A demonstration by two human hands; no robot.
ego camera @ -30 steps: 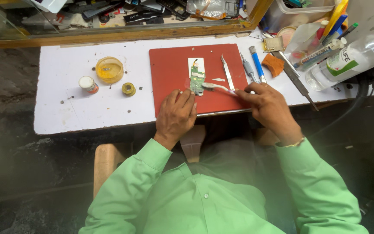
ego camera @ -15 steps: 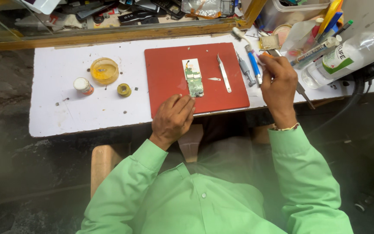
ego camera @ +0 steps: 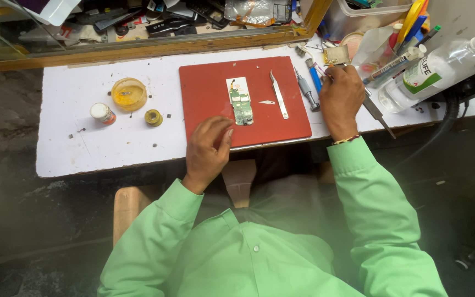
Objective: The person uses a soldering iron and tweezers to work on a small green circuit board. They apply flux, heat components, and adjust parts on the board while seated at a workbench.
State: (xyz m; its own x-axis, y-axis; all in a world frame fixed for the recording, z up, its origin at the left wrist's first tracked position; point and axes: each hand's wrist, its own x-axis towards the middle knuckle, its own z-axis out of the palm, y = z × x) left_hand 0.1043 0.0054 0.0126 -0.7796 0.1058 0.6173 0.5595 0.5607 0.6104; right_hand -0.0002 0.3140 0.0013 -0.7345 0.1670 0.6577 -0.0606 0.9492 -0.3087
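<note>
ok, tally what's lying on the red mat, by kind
Green circuit board: 1
Metal tweezers: 1
Small metal piece: 1
Total: 3
The left hand rests on the red mat at its near edge.

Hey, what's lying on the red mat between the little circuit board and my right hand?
In the head view, metal tweezers and a small metal sliver lie on the red mat between the circuit board and the right hand; two blue-handled tools lie just off it.
</note>
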